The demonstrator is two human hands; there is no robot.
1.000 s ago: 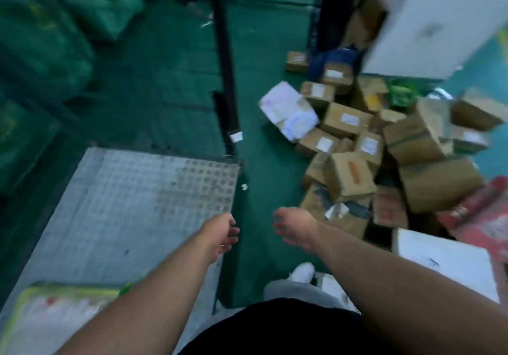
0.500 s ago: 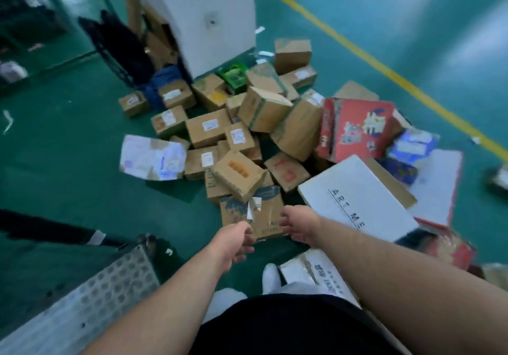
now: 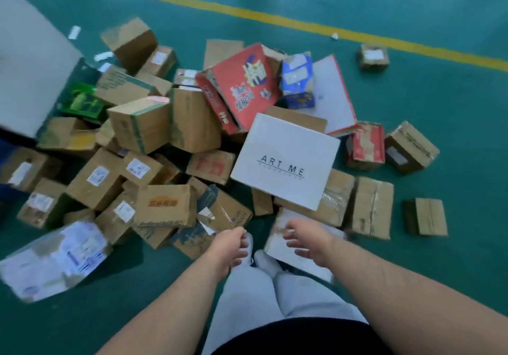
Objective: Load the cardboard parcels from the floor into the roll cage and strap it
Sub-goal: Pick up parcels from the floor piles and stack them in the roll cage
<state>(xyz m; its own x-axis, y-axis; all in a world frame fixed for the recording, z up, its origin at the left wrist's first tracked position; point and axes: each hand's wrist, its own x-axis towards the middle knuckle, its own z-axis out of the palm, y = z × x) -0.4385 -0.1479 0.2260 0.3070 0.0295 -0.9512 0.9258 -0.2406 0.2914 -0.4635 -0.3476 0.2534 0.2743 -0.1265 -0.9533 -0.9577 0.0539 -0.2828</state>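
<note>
Our left hand [image 3: 229,247] and right hand [image 3: 310,244] hang loose, holding nothing. Yanking the parcel [image 3: 274,244] at our feet could tip the white box [image 3: 286,159] perched behind it.

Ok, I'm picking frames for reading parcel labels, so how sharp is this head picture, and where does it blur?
Head view: the white ART ME box at centre is crisp enough to read; the plastic-wrapped parcel at lower left, the left hand and the right hand are smeared by motion; small labels are illegible; light is flat and blue-green, shadows soft.
</note>
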